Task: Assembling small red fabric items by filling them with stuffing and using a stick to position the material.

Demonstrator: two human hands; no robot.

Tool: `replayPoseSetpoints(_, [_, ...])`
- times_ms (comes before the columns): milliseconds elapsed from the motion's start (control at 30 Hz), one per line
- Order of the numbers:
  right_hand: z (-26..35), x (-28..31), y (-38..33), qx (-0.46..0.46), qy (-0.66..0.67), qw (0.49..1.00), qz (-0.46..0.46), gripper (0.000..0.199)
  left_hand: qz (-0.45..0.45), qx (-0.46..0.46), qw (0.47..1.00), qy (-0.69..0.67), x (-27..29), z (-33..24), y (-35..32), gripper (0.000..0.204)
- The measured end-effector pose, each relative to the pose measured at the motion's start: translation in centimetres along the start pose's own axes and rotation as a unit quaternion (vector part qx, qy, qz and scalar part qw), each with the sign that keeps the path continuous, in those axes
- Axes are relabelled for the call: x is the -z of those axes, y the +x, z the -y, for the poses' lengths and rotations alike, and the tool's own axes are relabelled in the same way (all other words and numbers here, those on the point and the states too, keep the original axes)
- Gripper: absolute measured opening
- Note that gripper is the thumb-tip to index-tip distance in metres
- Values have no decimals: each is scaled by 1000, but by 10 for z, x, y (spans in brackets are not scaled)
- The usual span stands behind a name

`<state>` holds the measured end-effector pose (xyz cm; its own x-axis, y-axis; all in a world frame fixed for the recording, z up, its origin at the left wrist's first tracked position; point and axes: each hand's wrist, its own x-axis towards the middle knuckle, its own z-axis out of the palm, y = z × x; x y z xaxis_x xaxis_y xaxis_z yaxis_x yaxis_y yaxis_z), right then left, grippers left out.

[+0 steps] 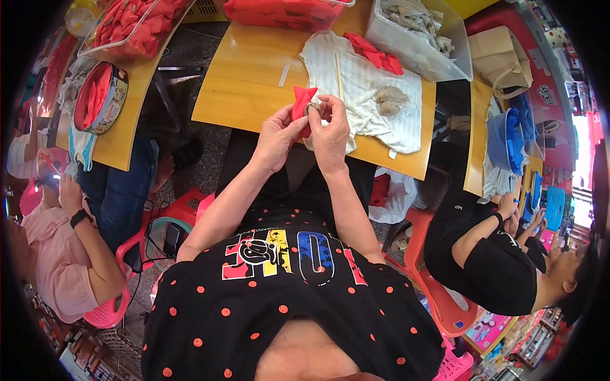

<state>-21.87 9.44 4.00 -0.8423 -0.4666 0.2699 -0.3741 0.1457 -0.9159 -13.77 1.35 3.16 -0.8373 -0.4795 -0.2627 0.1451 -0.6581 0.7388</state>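
My left hand (277,134) and my right hand (330,129) meet over the near edge of a wooden table (248,76). Both pinch a small red pouch (301,101), and a grey-brown lump shows at its mouth between my fingers. Just beyond lies a white cloth (362,89) with a small heap of grey-brown stuff (389,99) and several red pouches (375,54) on it.
A clear bin of grey stuff (419,32) and a tub of red pouches (279,11) stand at the far edge. At the left table are a round tin (100,96) and a tray (130,28) of red pouches. One person sits left (63,254), another right (502,260), on plastic stools.
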Motion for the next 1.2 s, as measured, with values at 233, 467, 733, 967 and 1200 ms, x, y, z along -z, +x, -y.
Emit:
replayPoseSetpoints(233, [-11,7,-2,-174,183,963,92,28,10,5,1000,15,7,-1,3,38])
replayPoseSetpoints(467, [-11,10,3,-209,245,939,123,35,-86,-148,959,226,0,0,1,35])
replayPoseSetpoints(733, [-8,11,5,-196,214,951,104,38,-56,-196,882,425,11,-14,8,11])
replayPoseSetpoints(967, [-15,8,4,-145,77,982,97,35,-36,-225,905,359,12,-8,9,11])
replayPoseSetpoints(1200, [-13,-1,1,-94,9,995,11,32,-8,-137,956,257,8,-4,0,12])
